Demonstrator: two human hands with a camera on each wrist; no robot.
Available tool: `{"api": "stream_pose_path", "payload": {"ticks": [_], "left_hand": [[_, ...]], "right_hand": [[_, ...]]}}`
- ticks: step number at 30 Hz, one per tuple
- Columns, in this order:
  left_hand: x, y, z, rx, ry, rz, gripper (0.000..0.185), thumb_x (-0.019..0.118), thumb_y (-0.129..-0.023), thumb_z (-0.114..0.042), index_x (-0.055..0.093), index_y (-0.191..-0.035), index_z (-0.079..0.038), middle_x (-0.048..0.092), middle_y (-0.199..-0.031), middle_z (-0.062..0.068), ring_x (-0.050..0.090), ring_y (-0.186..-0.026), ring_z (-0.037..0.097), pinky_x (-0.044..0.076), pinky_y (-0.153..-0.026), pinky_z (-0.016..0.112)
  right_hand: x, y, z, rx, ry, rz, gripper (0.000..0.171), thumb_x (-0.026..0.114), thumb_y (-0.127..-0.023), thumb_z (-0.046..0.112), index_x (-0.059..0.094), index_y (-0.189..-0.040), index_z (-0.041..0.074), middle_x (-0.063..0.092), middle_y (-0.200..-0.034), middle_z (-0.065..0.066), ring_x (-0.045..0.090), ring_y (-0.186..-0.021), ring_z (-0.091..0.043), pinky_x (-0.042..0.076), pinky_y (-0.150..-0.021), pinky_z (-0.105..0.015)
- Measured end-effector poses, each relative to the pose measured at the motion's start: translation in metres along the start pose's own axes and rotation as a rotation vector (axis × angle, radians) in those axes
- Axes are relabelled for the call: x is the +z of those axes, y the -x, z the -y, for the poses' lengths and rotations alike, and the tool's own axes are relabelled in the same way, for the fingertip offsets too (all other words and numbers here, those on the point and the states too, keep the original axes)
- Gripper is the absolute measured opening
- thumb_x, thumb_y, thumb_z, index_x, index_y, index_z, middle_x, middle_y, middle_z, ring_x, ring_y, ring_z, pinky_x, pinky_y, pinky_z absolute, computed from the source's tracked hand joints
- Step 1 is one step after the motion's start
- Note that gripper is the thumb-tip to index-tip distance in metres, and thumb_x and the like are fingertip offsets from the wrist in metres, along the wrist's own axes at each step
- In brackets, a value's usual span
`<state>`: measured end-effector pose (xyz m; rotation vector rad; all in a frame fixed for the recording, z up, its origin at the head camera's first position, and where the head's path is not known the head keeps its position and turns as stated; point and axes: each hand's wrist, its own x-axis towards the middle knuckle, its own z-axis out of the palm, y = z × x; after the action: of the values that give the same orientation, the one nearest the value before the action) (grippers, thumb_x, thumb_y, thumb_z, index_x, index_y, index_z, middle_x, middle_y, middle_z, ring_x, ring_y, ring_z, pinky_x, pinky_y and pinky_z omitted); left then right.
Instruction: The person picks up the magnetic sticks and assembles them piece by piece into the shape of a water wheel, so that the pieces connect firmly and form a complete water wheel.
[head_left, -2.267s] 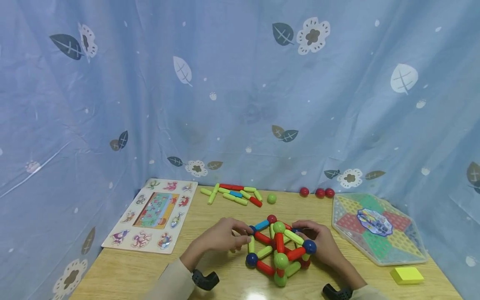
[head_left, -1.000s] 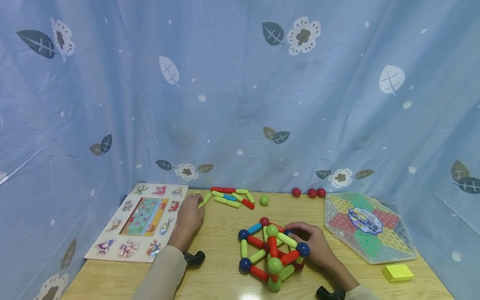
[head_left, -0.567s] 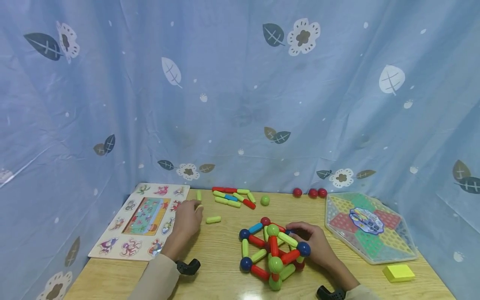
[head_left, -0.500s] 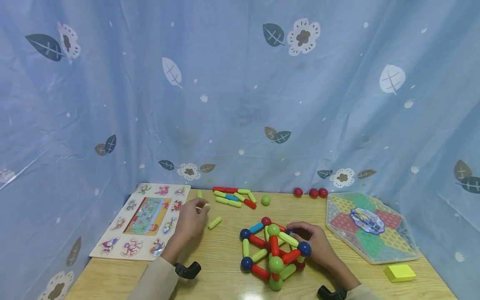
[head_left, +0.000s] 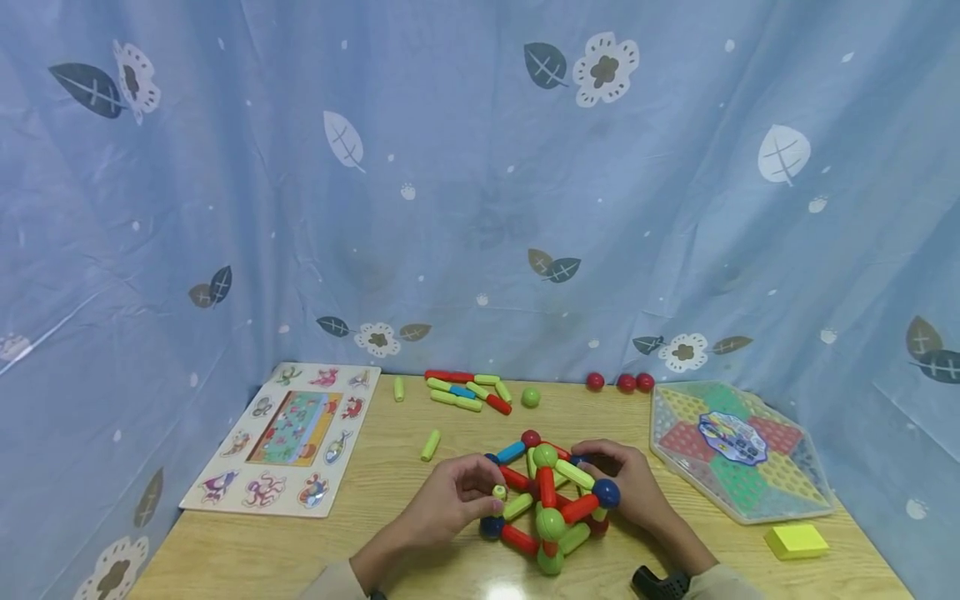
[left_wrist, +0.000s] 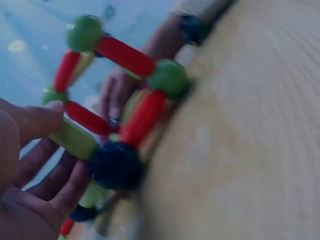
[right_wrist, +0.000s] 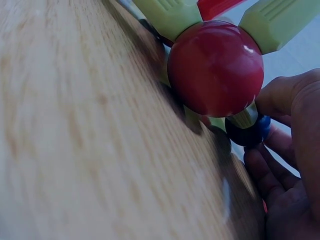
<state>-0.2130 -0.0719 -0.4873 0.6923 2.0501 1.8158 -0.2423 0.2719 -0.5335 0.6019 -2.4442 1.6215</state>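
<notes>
Structure of coloured rods and balls sits on the wooden table between the 2 hands, the left hand at its left side and the right hand against its far right side. The left hand pinches a yellow-green rod, thumb on 1 side and fingers opposite; in the head view the rod's top end shows just past the thumb, and in the left wrist view its other end lies at a dark blue corner ball, though blur hides whether they join. The left forearm slants up and to the right from the bottom edge, its pale sleeve low in view. The right hand grips a far blue ball between thumb and fingertips, just beyond a glossy red ball that has rods attached. The right forearm slants up and to the left, a black wrist mount beside its cuff. To the left of the structure, beyond the left hand, 1 loose rod lies near the fingers and 1 farther rod lies well apart, close to the picture board.
</notes>
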Motion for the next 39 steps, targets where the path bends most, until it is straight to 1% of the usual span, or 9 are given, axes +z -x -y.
{"api": "stream_pose_path", "payload": {"ticks": [7,10,15,20,26,29,32,35,39], "left_hand": [[0.004,0.008,0.013,0.043,-0.142,0.008,0.026,0.083,-0.097,-0.009,0.075,-0.122,-0.009,0.075,-0.114,0.001,0.073,-0.102,0.011,0.061,-0.094,0.025],[0.005,0.010,0.018,0.071,-0.173,0.016,0.028,0.084,-0.095,-0.007,0.076,-0.122,-0.010,0.076,-0.113,0.000,0.073,-0.102,0.009,0.062,-0.095,0.027],[0.008,0.011,0.022,0.106,-0.154,0.027,0.030,0.084,-0.095,-0.007,0.076,-0.123,-0.011,0.077,-0.116,0.003,0.073,-0.103,0.010,0.063,-0.096,0.030],[0.010,0.012,0.022,0.107,-0.157,0.020,0.030,0.084,-0.094,-0.007,0.077,-0.123,-0.013,0.077,-0.115,0.002,0.073,-0.101,0.007,0.062,-0.094,0.027],[0.010,0.016,0.021,0.107,-0.124,0.069,0.036,0.084,-0.094,-0.007,0.077,-0.129,-0.005,0.079,-0.119,0.006,0.074,-0.101,0.008,0.063,-0.095,0.027],[0.005,0.018,0.021,0.107,-0.055,0.085,0.043,0.083,-0.095,-0.007,0.073,-0.135,-0.001,0.077,-0.126,0.014,0.074,-0.108,0.012,0.062,-0.100,0.029],[-0.007,0.017,0.020,0.139,0.046,0.024,0.046,0.079,-0.097,-0.003,0.066,-0.140,0.008,0.073,-0.132,0.027,0.075,-0.115,0.017,0.061,-0.103,0.032],[-0.025,0.013,0.018,0.183,0.159,-0.125,0.048,0.075,-0.098,0.003,0.059,-0.141,0.017,0.067,-0.134,0.039,0.077,-0.117,0.018,0.062,-0.101,0.032],[-0.051,0.009,0.020,0.161,0.268,-0.322,0.049,0.073,-0.103,-0.001,0.054,-0.144,0.020,0.072,-0.134,0.030,0.079,-0.115,0.017,0.063,-0.099,0.034]], "right_hand": [[0.001,0.000,0.001,-0.001,0.001,-0.002,0.019,0.075,-0.103,0.006,0.079,-0.122,0.006,0.080,-0.118,-0.013,0.074,-0.107,-0.007,0.060,-0.092,-0.019],[0.000,0.000,0.000,-0.008,0.008,-0.004,0.019,0.075,-0.103,0.006,0.079,-0.122,0.007,0.080,-0.119,-0.013,0.074,-0.107,-0.006,0.059,-0.091,-0.019],[-0.002,0.001,0.000,-0.018,0.009,-0.004,0.020,0.075,-0.103,0.006,0.079,-0.122,0.004,0.081,-0.118,-0.014,0.075,-0.106,-0.007,0.060,-0.090,-0.019],[-0.003,0.002,-0.001,-0.013,-0.008,0.004,0.020,0.074,-0.103,0.005,0.078,-0.123,0.002,0.080,-0.118,-0.016,0.075,-0.106,-0.008,0.060,-0.090,-0.019],[-0.003,0.002,-0.004,-0.022,-0.024,0.015,0.020,0.073,-0.104,0.005,0.078,-0.123,0.004,0.080,-0.120,-0.018,0.076,-0.106,-0.008,0.061,-0.089,-0.021],[-0.002,0.002,-0.004,-0.036,-0.024,0.020,0.020,0.073,-0.104,0.005,0.078,-0.124,0.004,0.079,-0.122,-0.019,0.076,-0.107,-0.007,0.061,-0.090,-0.020],[-0.002,0.001,-0.003,-0.044,-0.022,0.021,0.020,0.073,-0.104,0.005,0.078,-0.124,0.004,0.078,-0.123,-0.020,0.075,-0.108,-0.006,0.061,-0.090,-0.020],[-0.002,0.001,-0.004,-0.041,-0.017,0.021,0.020,0.073,-0.104,0.004,0.078,-0.123,0.003,0.079,-0.122,-0.019,0.075,-0.108,-0.006,0.061,-0.090,-0.020],[-0.001,0.001,-0.005,-0.036,-0.009,0.023,0.020,0.073,-0.104,0.004,0.078,-0.124,0.002,0.080,-0.120,-0.017,0.075,-0.107,-0.007,0.061,-0.090,-0.020]]}}
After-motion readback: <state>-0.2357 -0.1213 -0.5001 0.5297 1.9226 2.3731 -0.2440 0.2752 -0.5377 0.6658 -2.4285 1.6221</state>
